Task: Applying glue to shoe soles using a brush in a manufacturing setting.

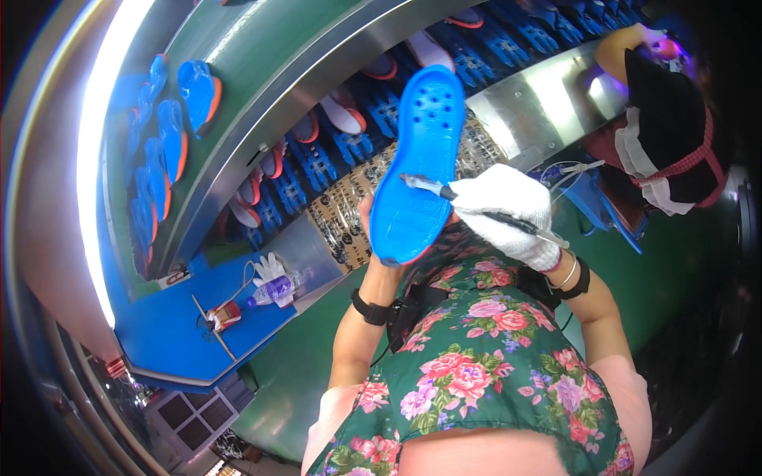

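A bright blue shoe sole (421, 151) is held up in front of me, its inner face with several small holes near the far end. My left hand (367, 213) grips it from below and the left side, most of its fingers hidden behind the sole. My right hand (508, 210), in a white knit glove, is closed around a brush (429, 186) with a dark handle. The brush's bristle tip lies against the sole's middle, and the rear of its handle sticks out below the glove.
A green conveyor belt (230, 59) carries blue soles with orange edges (198, 95). Below it, a rack holds rows of shoe parts (341, 115). On a blue table (175, 333) are a purple-labelled bottle (274, 290), a white glove and a small can. Another person (667, 127) works at right.
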`<state>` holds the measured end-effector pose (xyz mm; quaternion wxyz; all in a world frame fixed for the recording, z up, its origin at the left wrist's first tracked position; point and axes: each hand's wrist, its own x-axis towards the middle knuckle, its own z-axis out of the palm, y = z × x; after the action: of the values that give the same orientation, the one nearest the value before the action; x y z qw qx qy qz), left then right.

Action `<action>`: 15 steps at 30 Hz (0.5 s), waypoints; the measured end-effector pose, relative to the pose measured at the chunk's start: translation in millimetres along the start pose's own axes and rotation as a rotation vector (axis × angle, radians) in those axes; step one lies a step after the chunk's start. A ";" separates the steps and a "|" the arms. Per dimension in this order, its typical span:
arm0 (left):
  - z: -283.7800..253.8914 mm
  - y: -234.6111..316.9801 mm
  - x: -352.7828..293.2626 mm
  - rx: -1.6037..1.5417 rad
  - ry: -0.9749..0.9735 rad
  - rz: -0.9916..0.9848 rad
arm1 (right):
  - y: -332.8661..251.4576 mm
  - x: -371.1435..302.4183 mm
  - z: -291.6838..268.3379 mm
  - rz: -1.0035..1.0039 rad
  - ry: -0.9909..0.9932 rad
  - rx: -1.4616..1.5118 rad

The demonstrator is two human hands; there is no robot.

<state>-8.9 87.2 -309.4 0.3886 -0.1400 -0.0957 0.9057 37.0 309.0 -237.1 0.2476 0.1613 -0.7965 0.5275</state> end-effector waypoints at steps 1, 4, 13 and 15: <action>-7.1 -2.6 3.2 -0.007 0.003 -0.009 | 0.0 2.4 -1.4 0.007 0.001 -0.009; -22.4 -4.7 4.7 0.429 -0.098 0.083 | -3.0 12.1 -4.2 0.011 0.035 0.019; -18.6 -33.5 7.9 0.624 0.156 0.078 | 4.3 53.0 -10.2 -0.193 0.019 -0.104; -16.3 -39.6 9.0 0.711 0.246 0.093 | 4.2 56.6 -8.6 -0.262 0.014 -0.225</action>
<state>17.3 121.7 -315.2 0.3801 -0.1082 0.2785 0.8754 -10.0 318.8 -205.6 0.3361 0.2315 -0.8209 0.3994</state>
